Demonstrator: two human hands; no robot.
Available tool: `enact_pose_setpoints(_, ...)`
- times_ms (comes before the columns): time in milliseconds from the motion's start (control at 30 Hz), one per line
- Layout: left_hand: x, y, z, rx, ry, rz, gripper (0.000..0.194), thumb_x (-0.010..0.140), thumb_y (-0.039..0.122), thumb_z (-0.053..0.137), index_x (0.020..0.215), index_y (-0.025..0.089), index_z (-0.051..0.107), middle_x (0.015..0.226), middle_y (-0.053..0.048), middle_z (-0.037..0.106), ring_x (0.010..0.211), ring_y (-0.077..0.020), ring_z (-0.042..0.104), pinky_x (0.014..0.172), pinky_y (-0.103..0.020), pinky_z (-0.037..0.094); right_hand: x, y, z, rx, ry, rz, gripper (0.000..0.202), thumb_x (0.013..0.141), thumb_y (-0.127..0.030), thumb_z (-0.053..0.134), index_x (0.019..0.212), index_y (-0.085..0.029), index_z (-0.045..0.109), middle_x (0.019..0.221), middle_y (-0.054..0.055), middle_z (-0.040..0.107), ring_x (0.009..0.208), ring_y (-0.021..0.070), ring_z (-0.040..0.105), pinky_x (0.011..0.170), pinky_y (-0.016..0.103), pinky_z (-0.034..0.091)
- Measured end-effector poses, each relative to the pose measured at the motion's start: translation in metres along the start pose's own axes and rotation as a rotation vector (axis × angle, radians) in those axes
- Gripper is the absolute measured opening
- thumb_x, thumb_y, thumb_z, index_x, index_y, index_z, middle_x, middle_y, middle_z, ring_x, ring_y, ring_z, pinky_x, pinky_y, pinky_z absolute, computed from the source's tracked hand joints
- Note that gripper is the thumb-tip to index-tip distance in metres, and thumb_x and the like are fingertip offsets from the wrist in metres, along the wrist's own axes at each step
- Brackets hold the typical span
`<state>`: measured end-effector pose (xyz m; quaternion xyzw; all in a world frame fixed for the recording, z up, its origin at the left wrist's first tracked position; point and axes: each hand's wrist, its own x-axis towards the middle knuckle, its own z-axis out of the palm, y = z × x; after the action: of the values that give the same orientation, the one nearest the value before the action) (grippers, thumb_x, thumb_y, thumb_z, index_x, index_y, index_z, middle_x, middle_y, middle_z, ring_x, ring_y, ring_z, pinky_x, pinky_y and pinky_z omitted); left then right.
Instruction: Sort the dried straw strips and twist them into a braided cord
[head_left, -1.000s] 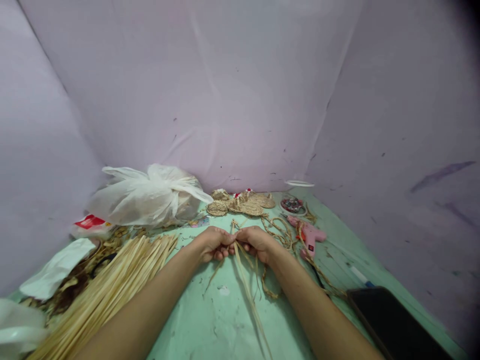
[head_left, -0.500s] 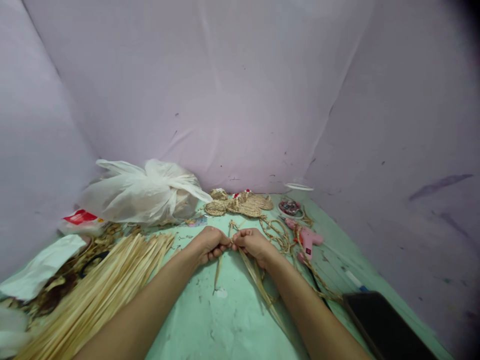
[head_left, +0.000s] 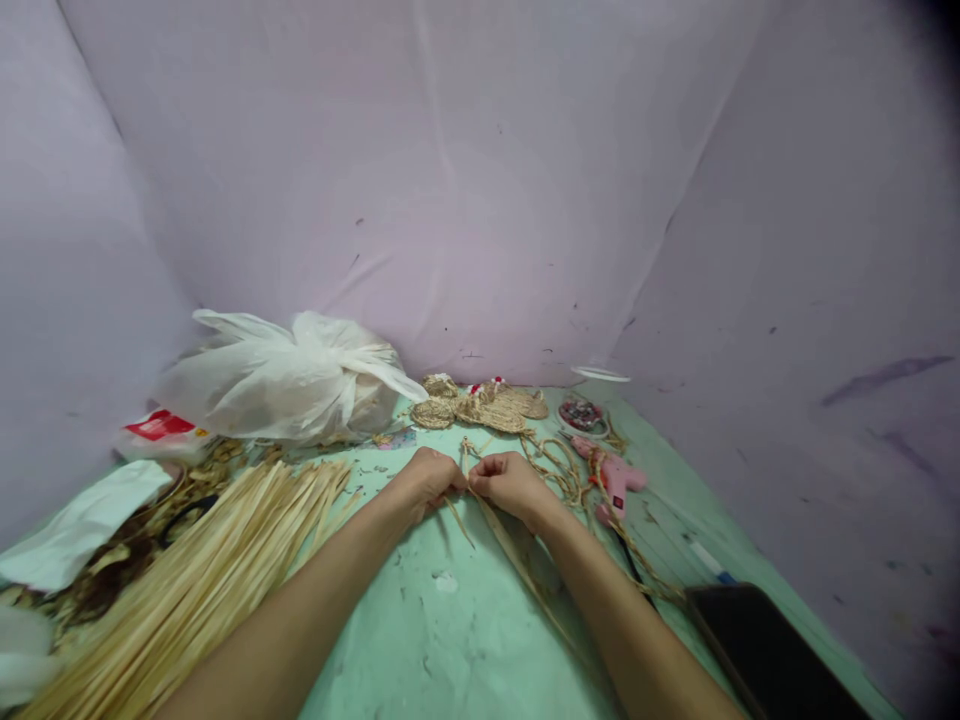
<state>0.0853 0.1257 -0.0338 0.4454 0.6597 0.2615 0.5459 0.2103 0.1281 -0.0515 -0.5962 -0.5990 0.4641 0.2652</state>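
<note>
In the middle of the head view, my left hand and my right hand meet, both closed with fingertips pinched on pale dried fibre strips. A short strip end pokes out below my left fingers, and longer strips trail from my right hand down toward me. Just beyond the fingertips, a thin twisted length of the same fibre runs away to a small knot. The exact grip is partly hidden by the fingers.
Loose dried strips lie at left, near a tied white plastic bag. Woven pieces sit at the back. To the right are coiled cord, a pink glue gun, a bead container and a dark phone.
The short strip end under my left hand has swung from hanging down to slanting right. My left wrist has turned slightly, and both hands still pinch the fibre.
</note>
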Motion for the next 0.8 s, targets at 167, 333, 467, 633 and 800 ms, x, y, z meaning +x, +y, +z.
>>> enact_pose_setpoints(167, 0.004, -0.003, 0.004, -0.005, 0.037, 0.014, 0.017, 0.045, 0.006, 0.050, 0.040, 0.016, 0.037, 0.029, 0.007, 0.027, 0.029, -0.0034, 0.017, 0.034, -0.021, 0.008, -0.011, -0.014, -0.001, -0.490, 0.197, -0.029, 0.009, 0.057, -0.019, 0.055, 0.055, -0.015, 0.063, 0.051, 0.004, 0.057, 0.052, 0.0135, 0.049, 0.046, 0.023, 0.025)
enact_pose_setpoints(333, 0.004, -0.003, 0.001, -0.054, -0.003, -0.029, 0.024, 0.046, 0.009, 0.047, 0.038, 0.019, 0.027, 0.030, 0.007, 0.021, 0.030, -0.0026, 0.014, 0.034, -0.020, 0.007, -0.030, -0.032, 0.013, -0.731, 0.222, -0.109, 0.016, 0.062, -0.021, 0.052, 0.063, -0.014, 0.067, 0.065, 0.013, 0.065, 0.060, 0.0201, 0.057, 0.048, 0.026, 0.028)
enact_pose_setpoints(467, 0.001, -0.004, -0.003, -0.093, -0.035, -0.011, 0.025, 0.046, 0.009, 0.044, 0.040, 0.020, 0.022, 0.031, 0.008, 0.018, 0.030, -0.0021, 0.011, 0.034, -0.020, 0.006, -0.041, -0.039, 0.030, -0.828, 0.213, -0.158, 0.022, 0.063, -0.017, 0.052, 0.075, -0.013, 0.069, 0.073, 0.016, 0.067, 0.067, 0.0230, 0.060, 0.051, 0.026, 0.031)
enact_pose_setpoints(633, 0.002, -0.009, -0.009, -0.101, -0.089, 0.092, 0.011, 0.045, 0.009, 0.046, 0.043, 0.016, 0.038, 0.033, 0.008, 0.025, 0.030, -0.0019, 0.015, 0.035, -0.019, 0.006, -0.044, -0.042, 0.020, -0.816, 0.141, -0.227, 0.018, 0.063, -0.018, 0.051, 0.068, -0.016, 0.068, 0.065, 0.011, 0.065, 0.060, 0.0186, 0.058, 0.048, 0.025, 0.028)
enact_pose_setpoints(800, 0.005, -0.012, -0.017, -0.096, -0.182, 0.116, 0.007, 0.049, 0.017, 0.054, 0.051, 0.015, 0.047, 0.036, 0.009, 0.027, 0.031, -0.0023, 0.015, 0.034, -0.020, 0.004, -0.026, -0.035, -0.015, -0.353, 0.278, -0.111, 0.018, 0.067, -0.025, 0.051, 0.053, -0.015, 0.060, 0.046, 0.001, 0.051, 0.051, 0.0132, 0.050, 0.046, 0.022, 0.029)
